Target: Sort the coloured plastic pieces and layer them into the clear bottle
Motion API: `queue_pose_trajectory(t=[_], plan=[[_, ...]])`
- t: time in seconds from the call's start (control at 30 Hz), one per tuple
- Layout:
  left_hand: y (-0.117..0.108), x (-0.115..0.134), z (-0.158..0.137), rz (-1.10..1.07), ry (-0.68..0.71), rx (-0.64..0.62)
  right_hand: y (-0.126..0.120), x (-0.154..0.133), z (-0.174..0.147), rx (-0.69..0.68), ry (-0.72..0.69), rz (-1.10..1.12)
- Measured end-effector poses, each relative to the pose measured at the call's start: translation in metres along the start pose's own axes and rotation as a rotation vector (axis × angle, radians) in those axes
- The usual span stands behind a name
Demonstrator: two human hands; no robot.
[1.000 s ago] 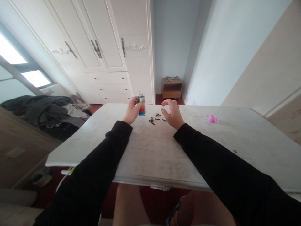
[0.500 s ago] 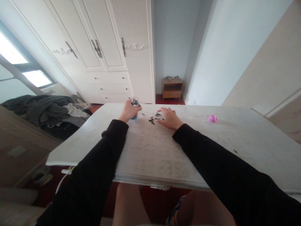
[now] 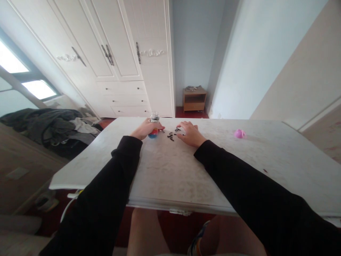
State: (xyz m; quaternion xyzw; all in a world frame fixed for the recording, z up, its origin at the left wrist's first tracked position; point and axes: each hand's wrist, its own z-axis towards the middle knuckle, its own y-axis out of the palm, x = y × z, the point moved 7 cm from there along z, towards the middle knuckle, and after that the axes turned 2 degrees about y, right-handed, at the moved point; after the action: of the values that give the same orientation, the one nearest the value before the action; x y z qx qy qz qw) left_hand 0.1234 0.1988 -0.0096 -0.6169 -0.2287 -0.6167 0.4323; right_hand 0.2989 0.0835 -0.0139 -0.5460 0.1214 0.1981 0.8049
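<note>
My left hand is wrapped round a small clear bottle near the far edge of the table. The bottle stands about upright, its neck showing above my fingers and its red and blue lower part below them. To its right lies a loose cluster of small black clip-like pieces, too small to name surely. My right hand rests at the right side of this cluster, thumb and fingers apart, with some pieces between them and none visibly gripped.
A pink rounded object sits on the white table to the right. Closer to me lies a small brown fleck. Beyond the table stand a white wardrobe and a wooden nightstand. Dark clothes are heaped at left.
My left hand has shifted on the bottle, so more of its red and blue lower part shows. My right hand has hardly moved. The view has turned slightly.
</note>
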Motion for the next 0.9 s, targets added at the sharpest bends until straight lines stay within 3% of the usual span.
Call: queue_pose_trajectory(t=[0.17,0.3,0.4,0.57,0.7,0.9], plan=[[0.034,0.007,-0.013,-0.194,-0.068,-0.216,0.002,0.003,0.001,0.011,0.009,0.006],[0.054,0.013,-0.02,-0.282,-0.069,-0.312,0.006,0.007,0.005,0.005,0.024,-0.018],[0.056,0.016,-0.02,-0.309,-0.031,-0.322,0.012,0.006,0.006,-0.049,0.02,-0.062],[0.038,0.02,-0.013,-0.315,0.058,-0.136,0.014,-0.011,0.0,-0.15,-0.082,-0.111],[0.021,0.023,-0.007,-0.249,0.143,0.049,0.013,-0.02,-0.002,-0.168,-0.178,-0.028],[0.001,0.021,-0.003,0.1,0.218,0.263,0.01,-0.017,0.004,-0.113,-0.183,0.148]])
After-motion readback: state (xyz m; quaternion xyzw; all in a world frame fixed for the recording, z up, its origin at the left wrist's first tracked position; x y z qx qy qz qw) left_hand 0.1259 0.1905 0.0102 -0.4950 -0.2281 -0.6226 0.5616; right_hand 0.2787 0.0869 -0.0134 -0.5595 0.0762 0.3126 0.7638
